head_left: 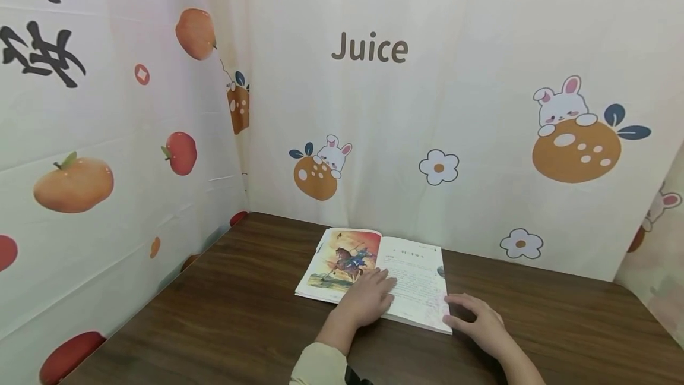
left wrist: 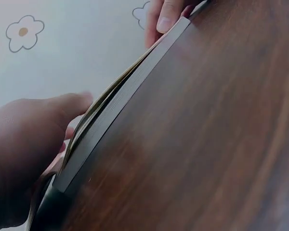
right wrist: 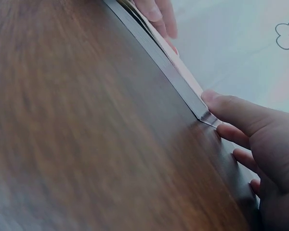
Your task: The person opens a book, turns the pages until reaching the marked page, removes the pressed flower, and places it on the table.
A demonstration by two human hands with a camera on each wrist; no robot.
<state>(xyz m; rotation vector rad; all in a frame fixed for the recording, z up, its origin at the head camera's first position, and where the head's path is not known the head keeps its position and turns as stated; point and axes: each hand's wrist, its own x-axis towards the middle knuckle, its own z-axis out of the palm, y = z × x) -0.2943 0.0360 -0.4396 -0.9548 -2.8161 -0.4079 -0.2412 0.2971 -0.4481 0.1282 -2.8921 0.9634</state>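
Note:
An open book (head_left: 414, 275) lies on a dark wooden table (head_left: 214, 325), with a horse-rider picture on its left page and text on its right. My left hand (head_left: 369, 299) rests flat across the middle of the pages, fingers straight. My right hand (head_left: 475, 316) lies on the table at the book's near right corner. In the right wrist view its thumb (right wrist: 216, 98) touches that corner of the book (right wrist: 168, 67), and the other fingers curl loosely on the wood. The left wrist view shows the book's edge (left wrist: 130, 96) beside my left hand (left wrist: 24, 144).
Printed cloth walls (head_left: 438, 106) with fruit, rabbits, flowers and the word "Juice" close off the back and left of the table. Bare wood spreads left of the book and to the right of my right hand.

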